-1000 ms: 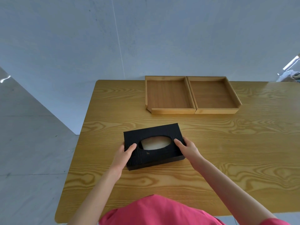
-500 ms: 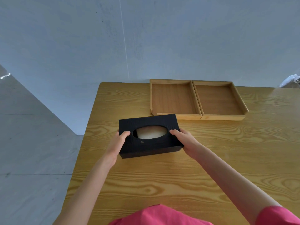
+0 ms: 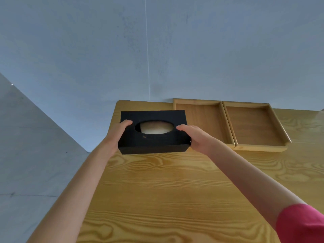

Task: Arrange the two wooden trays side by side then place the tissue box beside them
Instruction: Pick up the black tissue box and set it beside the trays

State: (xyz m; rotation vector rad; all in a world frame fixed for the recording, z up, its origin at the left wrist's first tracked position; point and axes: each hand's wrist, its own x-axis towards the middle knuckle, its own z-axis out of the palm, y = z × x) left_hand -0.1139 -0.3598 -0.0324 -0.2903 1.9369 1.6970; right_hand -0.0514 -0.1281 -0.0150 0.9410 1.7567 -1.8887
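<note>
A black tissue box (image 3: 154, 140) with an oval opening on top is held over the far left part of the table. My left hand (image 3: 116, 135) grips its left end and my right hand (image 3: 196, 137) grips its right end. Two shallow wooden trays stand side by side, touching, at the table's far edge: the left tray (image 3: 203, 118) and the right tray (image 3: 252, 125). The box overlaps the left tray's near left corner in view and hides it. I cannot tell whether the box rests on the table or hangs just above it.
The wooden table (image 3: 175, 190) ends at its left edge close beside the box, with grey floor (image 3: 35, 163) beyond. A pale wall (image 3: 157, 50) rises right behind the trays.
Both hands have carried the tissue box away from me, from the table's middle to the far left, next to the left tray. The trays have not moved.
</note>
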